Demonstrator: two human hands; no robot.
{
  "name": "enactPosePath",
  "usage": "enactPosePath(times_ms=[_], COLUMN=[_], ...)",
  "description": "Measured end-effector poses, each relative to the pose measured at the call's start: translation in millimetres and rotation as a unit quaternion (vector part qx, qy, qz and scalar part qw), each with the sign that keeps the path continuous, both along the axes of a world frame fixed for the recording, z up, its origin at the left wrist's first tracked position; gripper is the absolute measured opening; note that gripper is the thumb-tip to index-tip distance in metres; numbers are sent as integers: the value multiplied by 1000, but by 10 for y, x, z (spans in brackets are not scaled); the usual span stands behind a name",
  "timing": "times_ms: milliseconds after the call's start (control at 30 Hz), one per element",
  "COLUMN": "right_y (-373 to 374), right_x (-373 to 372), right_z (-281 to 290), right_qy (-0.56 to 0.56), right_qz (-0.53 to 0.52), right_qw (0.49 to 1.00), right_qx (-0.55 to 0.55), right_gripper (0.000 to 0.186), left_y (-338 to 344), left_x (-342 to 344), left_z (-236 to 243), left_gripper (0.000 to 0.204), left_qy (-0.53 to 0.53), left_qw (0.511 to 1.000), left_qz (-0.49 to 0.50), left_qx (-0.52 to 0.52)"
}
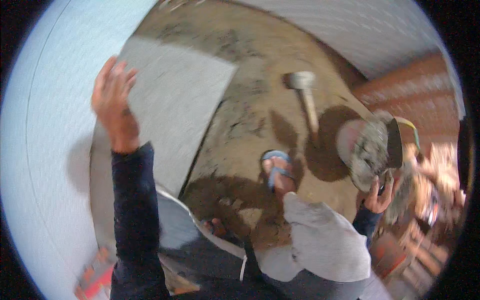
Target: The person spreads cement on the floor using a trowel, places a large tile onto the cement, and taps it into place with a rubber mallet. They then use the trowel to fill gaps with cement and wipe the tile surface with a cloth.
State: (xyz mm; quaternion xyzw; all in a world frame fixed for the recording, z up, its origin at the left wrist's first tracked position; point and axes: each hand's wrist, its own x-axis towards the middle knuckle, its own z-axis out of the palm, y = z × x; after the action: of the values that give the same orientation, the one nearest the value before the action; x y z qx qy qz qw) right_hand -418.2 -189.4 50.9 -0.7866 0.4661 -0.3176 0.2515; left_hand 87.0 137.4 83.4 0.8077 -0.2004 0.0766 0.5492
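My left hand (pixel 114 102) is raised near the white wall (pixel 50 125) with fingers loosely apart and empty, above a large light-grey tile (pixel 167 85) on the floor. At the right, my right hand (pixel 379 196) grips the handle of what looks like a metal trowel (pixel 392 142), blurred, beside a lumpy heap of wet grey mortar (pixel 369 152) in or over a pale round container. A mallet (pixel 308 100) with a pale head and long handle lies on the dirty floor (pixel 250 100) between my hands. My sandalled foot (pixel 277 170) stands below it.
Broken bricks and rubble (pixel 430 175) lie at the right, near a reddish-brown wall base (pixel 410 85) and a yellow-green hose or cord (pixel 415 132). A pale wall (pixel 360 25) borders the far side. A red object (pixel 100 280) sits at the lower left.
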Motion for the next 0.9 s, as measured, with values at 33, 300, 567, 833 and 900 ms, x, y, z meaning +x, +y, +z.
enactPosePath(times_ms=[33,300,567,833,900], right_y=[17,126,-107,272,349], right_x=[235,2344,3331,3537,3571], right_z=[-38,-876,-1256,-1362,-1443], right_qy=[22,310,398,389,367], right_qz=[34,463,540,655,691], right_qw=[993,828,739,648,623], right_qx=[115,-66,-64,-10,-25], right_gripper=[25,29,36,38,38], left_y=[175,1251,1634,1673,1730], left_x=[-40,-600,-1450,-1148,-687], left_z=[23,157,702,778,664], left_gripper=[43,43,41,44,45], left_qy=[39,110,161,25,40], left_qw=[999,987,963,962,970], left_qz=[22,71,162,125,97], left_qx=[-9,96,144,240,222])
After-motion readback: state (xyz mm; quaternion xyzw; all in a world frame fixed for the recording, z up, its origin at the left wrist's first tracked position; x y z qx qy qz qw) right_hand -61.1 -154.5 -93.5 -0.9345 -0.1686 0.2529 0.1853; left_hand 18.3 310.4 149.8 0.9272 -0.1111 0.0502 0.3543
